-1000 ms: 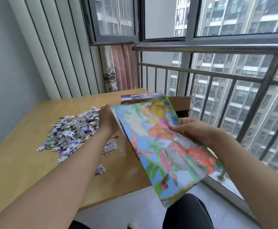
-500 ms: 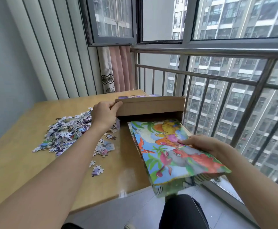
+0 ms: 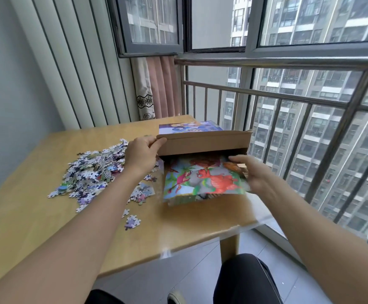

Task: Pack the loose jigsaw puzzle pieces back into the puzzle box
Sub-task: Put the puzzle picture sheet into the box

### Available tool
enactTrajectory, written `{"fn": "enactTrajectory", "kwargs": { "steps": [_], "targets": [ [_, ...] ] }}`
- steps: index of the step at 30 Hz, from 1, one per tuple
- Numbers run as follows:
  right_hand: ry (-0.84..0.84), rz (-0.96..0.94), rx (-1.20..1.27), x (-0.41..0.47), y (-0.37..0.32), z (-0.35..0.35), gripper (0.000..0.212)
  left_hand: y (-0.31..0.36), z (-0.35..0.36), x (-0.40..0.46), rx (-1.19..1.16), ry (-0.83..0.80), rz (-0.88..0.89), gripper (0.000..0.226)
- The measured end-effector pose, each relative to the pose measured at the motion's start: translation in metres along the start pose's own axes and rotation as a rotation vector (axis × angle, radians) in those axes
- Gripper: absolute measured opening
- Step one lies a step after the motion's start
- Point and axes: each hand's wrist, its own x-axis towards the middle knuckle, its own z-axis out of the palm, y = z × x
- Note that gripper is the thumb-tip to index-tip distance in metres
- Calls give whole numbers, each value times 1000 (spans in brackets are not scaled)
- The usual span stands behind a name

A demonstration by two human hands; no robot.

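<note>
From here I see my left hand (image 3: pixel 142 155) at centre frame, its grip pinching the edge of the raised cardboard flap of the puzzle box (image 3: pixel 202 143), thumb on top and fingers curled beneath. My right hand (image 3: pixel 252 172), right of centre, lies with fingers straight along the edge of the colourful picture sheet (image 3: pixel 202 181); that grip is spread and pushing, not clasping. The sheet sits partly inside the box mouth, with its near part still out on the tabletop (image 3: pixel 36 216).

The loose puzzle pieces (image 3: pixel 93 172) lie in one heap at left of centre, just beside my left wrist, with stragglers trailing toward the lower middle of the frame.

Risks, as I judge them: the sheet could buckle or catch on the flap if I push it skewed. My left forearm passes right over the heap's edge, so a careless sweep could scatter pieces off the tabletop. If I let the flap drop, it would close on the sheet. The box also sits near the tabletop's right edge by the railing (image 3: pixel 288 99), so a hard shove might slide it off.

Count: one box, one sheet, one main heap, two hands. I can pick out about five separate clusters or single pieces near the heap; the pieces in the heap are too many and too small to number.
</note>
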Motion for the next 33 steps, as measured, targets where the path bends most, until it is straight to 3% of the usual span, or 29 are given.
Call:
{"fn": "enactTrajectory", "kwargs": {
  "steps": [2, 4, 6, 11, 13, 16, 18, 22, 23, 27, 33],
  "targets": [
    [5, -89, 309, 4, 10, -1, 34, -3, 0, -3, -33, 1, 7, 38],
    [-6, -78, 381, 4, 22, -2, 47, -4, 1, -6, -49, -4, 4, 31],
    [12, -39, 276, -2, 30, -3, 48, -4, 1, -10, -65, -24, -12, 32],
    [-51, 110, -148, -17, 29, 5, 23, -6, 3, -13, -55, -29, -5, 50],
    [-55, 66, 10, -15, 23, 12, 14, -6, 4, -13, -62, -26, -5, 52],
    [-43, -110, 439, -4, 14, 20, 20, -5, 6, -12, -61, -23, -8, 42],
    [-9, -172, 471, 3, 16, 21, 19, -4, 7, -12, -62, -16, -7, 36],
    [39, -262, 184, 10, 27, 20, 62, -5, 8, -10, -74, -24, -10, 36],
    [69, -297, 62, 5, 28, 21, 61, -6, 8, -10, -77, -28, -13, 37],
    [174, -452, -359, -11, 31, 33, 21, -11, 10, -13, -95, -67, -39, 42],
    [-168, -508, -752, -27, 37, 76, 10, -29, 10, -20, -130, -294, -180, 49]
  ]
}}
